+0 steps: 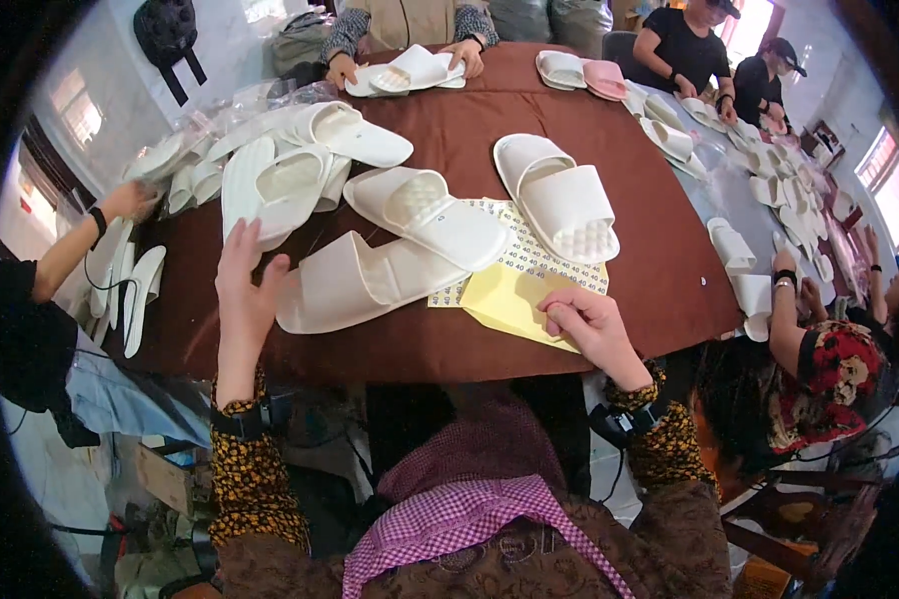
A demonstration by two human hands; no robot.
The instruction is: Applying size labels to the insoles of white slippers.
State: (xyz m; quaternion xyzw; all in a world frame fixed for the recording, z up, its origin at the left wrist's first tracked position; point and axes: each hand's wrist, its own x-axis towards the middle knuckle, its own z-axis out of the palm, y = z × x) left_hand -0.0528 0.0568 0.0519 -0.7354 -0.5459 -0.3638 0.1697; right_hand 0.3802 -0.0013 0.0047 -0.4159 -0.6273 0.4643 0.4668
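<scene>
the round table (449,339) with its dark brown cloth is the biggest thing, and it lies under both hands. just beyond the fingers of the left hand (242,290) is a pile of cream slippers (280,185), stacked one over the other. to the right of these fingers lies one flat cream slipper (355,282), with its near end just beside the thumb. behind it, further from the fingers, is a second slipper (430,213), and more to the right a third slipper (559,200) that lies with its bumpy inside up.

the left hand stands upright at the table edge. its fingers are straight and close together, the thumb is spread to the side, and they hold nothing; the fingertips reach up toward the pile.

the sticker sheet (529,255), white with many small round labels, lies beyond the fingers of the right hand (591,327), partly under the slippers. the yellow paper (504,299) lies directly under these fingers and to their left. the right hand is curled, its fingertips pressed together on the near edge of the yellow paper; i cannot tell if something small is pinched between them.

other people's hands (400,62) rest on slippers at the far side of the table, well apart from both hands.
</scene>
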